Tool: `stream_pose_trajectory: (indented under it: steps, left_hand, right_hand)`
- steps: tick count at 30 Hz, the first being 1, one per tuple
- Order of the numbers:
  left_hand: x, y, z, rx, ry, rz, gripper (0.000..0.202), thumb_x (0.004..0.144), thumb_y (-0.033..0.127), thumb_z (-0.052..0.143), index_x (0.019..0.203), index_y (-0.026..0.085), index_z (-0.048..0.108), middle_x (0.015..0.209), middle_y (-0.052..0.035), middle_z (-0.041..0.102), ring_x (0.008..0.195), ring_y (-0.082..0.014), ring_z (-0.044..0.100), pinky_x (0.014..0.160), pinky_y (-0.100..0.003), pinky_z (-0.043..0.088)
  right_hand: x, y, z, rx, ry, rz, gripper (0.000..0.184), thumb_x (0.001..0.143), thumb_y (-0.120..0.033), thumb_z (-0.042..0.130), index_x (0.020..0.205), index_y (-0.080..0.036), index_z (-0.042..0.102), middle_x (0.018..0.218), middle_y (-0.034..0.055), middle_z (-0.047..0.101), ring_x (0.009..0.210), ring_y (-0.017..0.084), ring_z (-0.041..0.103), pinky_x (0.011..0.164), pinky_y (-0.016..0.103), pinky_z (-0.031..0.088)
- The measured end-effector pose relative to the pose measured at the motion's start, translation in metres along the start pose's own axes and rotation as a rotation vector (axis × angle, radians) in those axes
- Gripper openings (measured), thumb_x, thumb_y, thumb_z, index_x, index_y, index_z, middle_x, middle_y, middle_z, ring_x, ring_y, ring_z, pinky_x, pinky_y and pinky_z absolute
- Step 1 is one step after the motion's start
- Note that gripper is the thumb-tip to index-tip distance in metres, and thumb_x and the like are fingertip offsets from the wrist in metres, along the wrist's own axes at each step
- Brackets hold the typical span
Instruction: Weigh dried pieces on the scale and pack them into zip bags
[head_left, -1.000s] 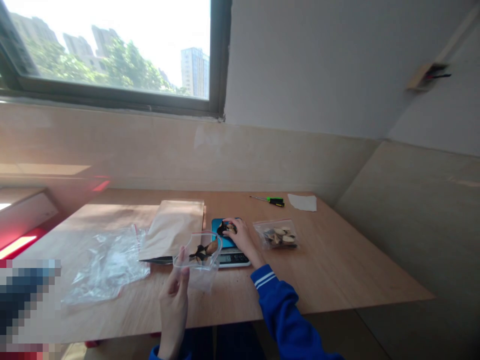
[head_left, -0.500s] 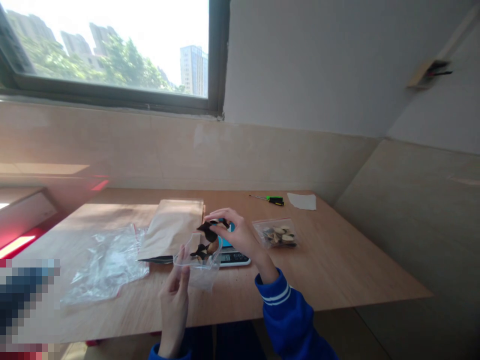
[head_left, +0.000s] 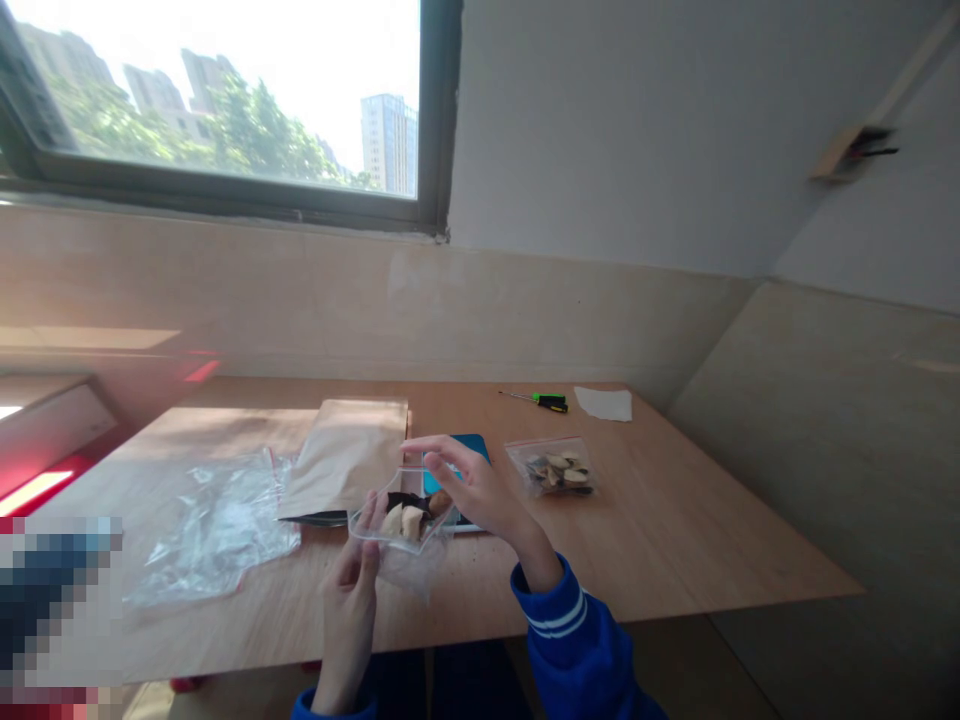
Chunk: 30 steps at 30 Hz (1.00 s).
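My left hand point(head_left: 351, 592) pinches the near rim of a small clear plastic bag point(head_left: 409, 545), holding it up above the table's front edge. Dark and pale dried pieces point(head_left: 405, 517) lie inside the bag. My right hand point(head_left: 484, 495) hovers at the bag's open mouth, fingers spread over it and thumb close to the far rim, with nothing between them. Just behind the bag sits a small scale with a blue platform point(head_left: 469, 448); its display is hidden by my hand.
A brown paper pouch point(head_left: 345, 455) lies left of the scale, beside several loose clear bags point(head_left: 210, 525). A filled clear bag point(head_left: 555, 468) lies to the right. A green screwdriver point(head_left: 544, 401) and white paper point(head_left: 604, 403) rest at the back of the wooden table point(head_left: 675, 540).
My right hand lifted dark pieces off the scale, carried them left to the bag's mouth and let them go inside. The left hand stayed in place with the bag.
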<state>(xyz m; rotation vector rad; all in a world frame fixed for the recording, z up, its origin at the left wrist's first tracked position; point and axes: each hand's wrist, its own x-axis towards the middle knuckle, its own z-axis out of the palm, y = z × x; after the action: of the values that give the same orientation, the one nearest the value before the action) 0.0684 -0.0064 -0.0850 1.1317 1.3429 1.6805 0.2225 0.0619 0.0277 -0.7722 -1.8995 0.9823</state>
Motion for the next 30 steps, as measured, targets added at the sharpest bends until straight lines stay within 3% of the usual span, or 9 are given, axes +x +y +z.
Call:
stream_pose_trajectory:
  steps: [3, 5, 8, 10, 14, 17, 23, 27, 30]
  left_hand:
    - [0.001, -0.007, -0.004, -0.110, -0.082, -0.024, 0.051, 0.084, 0.056, 0.052, 0.115, 0.019, 0.068, 0.130, -0.0118, 0.060, 0.132, -0.0285, 0.042, 0.112, -0.044, 0.030]
    - [0.000, -0.008, -0.003, -0.202, -0.127, -0.077, 0.054, 0.082, 0.058, 0.052, 0.115, 0.018, 0.067, 0.130, -0.0140, 0.060, 0.130, -0.0295, 0.045, 0.110, -0.044, 0.033]
    - [-0.004, 0.002, 0.002, -0.321, -0.173, -0.161, 0.057, 0.081, 0.061, 0.052, 0.115, 0.019, 0.067, 0.137, -0.0139, 0.054, 0.127, -0.0309, 0.048, 0.107, -0.045, 0.037]
    - [-0.006, 0.012, 0.007, -0.345, -0.185, -0.185, 0.055, 0.081, 0.061, 0.051, 0.112, 0.020, 0.068, 0.140, -0.0124, 0.051, 0.128, -0.0309, 0.047, 0.106, -0.045, 0.038]
    - [-0.009, 0.024, 0.016, -0.324, -0.208, -0.189, 0.055, 0.081, 0.059, 0.054, 0.117, 0.020, 0.065, 0.134, -0.0122, 0.057, 0.130, -0.0298, 0.045, 0.109, -0.045, 0.035]
    - [-0.010, 0.022, 0.018, -0.345, -0.243, -0.203, 0.059, 0.081, 0.059, 0.053, 0.124, 0.019, 0.060, 0.132, -0.0134, 0.058, 0.126, -0.0297, 0.049, 0.108, -0.047, 0.036]
    - [-0.016, 0.010, 0.013, -0.349, -0.332, -0.254, 0.063, 0.082, 0.065, 0.044, 0.132, 0.026, 0.053, 0.144, -0.0126, 0.046, 0.129, -0.0301, 0.046, 0.103, -0.046, 0.040]
    - [-0.021, 0.008, 0.006, -0.307, -0.488, -0.109, 0.079, 0.067, 0.072, 0.059, 0.134, 0.032, 0.050, 0.146, -0.0119, 0.043, 0.129, -0.0334, 0.045, 0.100, -0.047, 0.043]
    - [-0.022, 0.012, 0.006, -0.091, -0.516, 0.008, 0.063, 0.067, 0.054, 0.071, 0.124, 0.029, 0.061, 0.141, -0.0113, 0.050, 0.130, -0.0328, 0.044, 0.104, -0.046, 0.040]
  right_hand:
    - [-0.006, 0.013, -0.005, 0.055, 0.097, 0.049, 0.035, 0.095, -0.044, 0.042, 0.115, -0.027, 0.064, 0.121, 0.0034, 0.064, 0.116, 0.019, 0.057, 0.099, 0.035, 0.042]
    - [-0.013, 0.021, -0.004, 0.140, 0.045, 0.100, 0.038, 0.092, -0.048, 0.046, 0.116, -0.025, 0.063, 0.119, 0.0055, 0.065, 0.114, 0.020, 0.058, 0.097, 0.037, 0.045]
    - [-0.026, 0.025, 0.006, 0.293, -0.048, 0.143, 0.047, 0.088, -0.056, 0.048, 0.116, -0.021, 0.063, 0.104, 0.0070, 0.069, 0.101, 0.019, 0.064, 0.089, 0.034, 0.049]
    - [-0.034, 0.028, 0.016, 0.382, -0.010, 0.152, 0.052, 0.085, -0.061, 0.048, 0.112, -0.019, 0.063, 0.089, 0.0050, 0.068, 0.086, 0.016, 0.065, 0.079, 0.030, 0.050]
    - [-0.043, 0.037, 0.039, 0.486, 0.198, 0.175, 0.048, 0.080, -0.064, 0.055, 0.088, -0.017, 0.064, 0.069, -0.0010, 0.058, 0.062, 0.011, 0.053, 0.060, 0.022, 0.043]
    - [-0.048, 0.044, 0.049, 0.451, 0.352, 0.183, 0.043, 0.079, -0.060, 0.058, 0.072, -0.018, 0.059, 0.062, -0.0030, 0.051, 0.056, 0.010, 0.046, 0.055, 0.021, 0.038]
    - [-0.059, 0.048, 0.045, 0.282, 0.782, 0.277, 0.045, 0.077, -0.061, 0.059, 0.064, -0.019, 0.052, 0.052, -0.0059, 0.042, 0.048, 0.010, 0.041, 0.049, 0.023, 0.035]
    - [-0.066, 0.052, 0.035, 0.179, 1.008, 0.316, 0.047, 0.076, -0.065, 0.057, 0.066, -0.019, 0.053, 0.051, -0.0047, 0.045, 0.048, 0.012, 0.044, 0.049, 0.024, 0.037]
    - [-0.069, 0.055, 0.031, 0.137, 1.092, 0.329, 0.048, 0.077, -0.066, 0.055, 0.065, -0.019, 0.052, 0.054, -0.0026, 0.050, 0.051, 0.013, 0.048, 0.052, 0.025, 0.040]
